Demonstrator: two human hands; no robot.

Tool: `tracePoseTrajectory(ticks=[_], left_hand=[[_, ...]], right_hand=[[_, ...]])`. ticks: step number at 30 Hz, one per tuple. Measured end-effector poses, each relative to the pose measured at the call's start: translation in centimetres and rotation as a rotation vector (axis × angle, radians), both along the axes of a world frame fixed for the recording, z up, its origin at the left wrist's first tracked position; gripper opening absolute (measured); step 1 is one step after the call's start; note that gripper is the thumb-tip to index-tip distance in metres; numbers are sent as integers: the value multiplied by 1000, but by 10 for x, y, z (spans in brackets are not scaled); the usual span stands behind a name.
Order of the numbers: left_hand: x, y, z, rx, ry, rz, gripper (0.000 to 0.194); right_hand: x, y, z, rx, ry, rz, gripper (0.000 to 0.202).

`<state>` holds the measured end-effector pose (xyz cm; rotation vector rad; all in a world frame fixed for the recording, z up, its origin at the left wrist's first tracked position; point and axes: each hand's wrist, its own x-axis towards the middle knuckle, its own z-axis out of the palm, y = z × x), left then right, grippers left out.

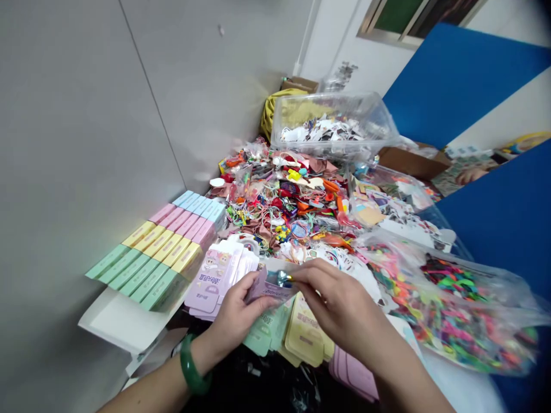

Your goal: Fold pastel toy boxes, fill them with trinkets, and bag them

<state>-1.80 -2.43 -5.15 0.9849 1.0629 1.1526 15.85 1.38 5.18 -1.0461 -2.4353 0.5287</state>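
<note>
My left hand [232,315], with a green bangle [188,364] on its wrist, grips a small purple cardboard box [269,291] whose top is open. At the box's mouth, my right hand [338,298] pinches a small shiny silvery-blue thing [283,279] between thumb and fingers; its exact kind is unclear. Below the hands lie flat green cartons [263,332], yellow cartons [305,332] and pink cartons [355,373]. A stack of flat purple cartons [210,281] is just left of the held box.
Rows of closed coloured boxes [167,241] stand in a white tray [120,324] by the grey wall. Hair ties and trinkets [293,201] heap up ahead, before a clear plastic bin [336,123]. A bag of colourful pieces [465,304] lies right, near blue panels [499,229]. Another person's hand [471,174] shows beyond.
</note>
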Motion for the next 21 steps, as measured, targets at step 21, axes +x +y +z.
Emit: tracePoseTrajectory(ticks=[21], left_hand=[[12, -9, -26, 7, 141, -89, 44]], right_hand=[[2, -14, -88, -1221, 1021, -397, 30]])
